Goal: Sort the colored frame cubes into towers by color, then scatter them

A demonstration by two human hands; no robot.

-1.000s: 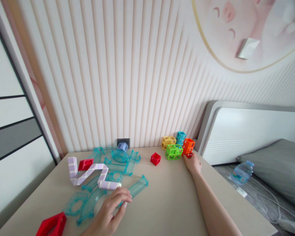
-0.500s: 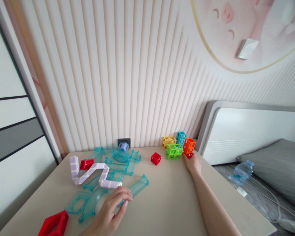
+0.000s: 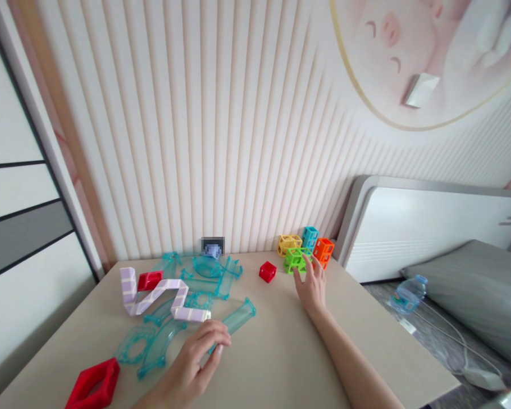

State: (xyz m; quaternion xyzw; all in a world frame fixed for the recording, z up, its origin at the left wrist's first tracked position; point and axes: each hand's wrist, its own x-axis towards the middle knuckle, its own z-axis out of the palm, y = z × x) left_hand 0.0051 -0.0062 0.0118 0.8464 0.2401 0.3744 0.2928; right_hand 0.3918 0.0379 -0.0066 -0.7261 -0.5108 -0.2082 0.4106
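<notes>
My right hand point(image 3: 311, 287) is spread at the front right of the green open-frame block point(image 3: 295, 260), fingertips at its side and partly covering it. Whether they touch it I cannot tell. Just behind are an orange block point(image 3: 323, 253), a blue block point(image 3: 310, 238) and a yellow block point(image 3: 288, 245). A small red cube point(image 3: 267, 271) lies left of this group. My left hand point(image 3: 200, 352) rests loosely bent, thumb apart from the fingers, over the near end of a straight teal track piece point(image 3: 239, 317).
Several clear teal pieces point(image 3: 164, 343) lie across the table's point(image 3: 276, 352) left half. Among them are a lilac zigzag track point(image 3: 181, 295) and a red piece point(image 3: 150, 280). A larger red frame point(image 3: 93, 383) sits at the near left. Beyond the right edge is a plastic bottle point(image 3: 410, 295).
My right hand has moved left from the orange block to the front of the green block, its fingers spreading. The left hand stays over the teal track. The view has shifted slightly.
</notes>
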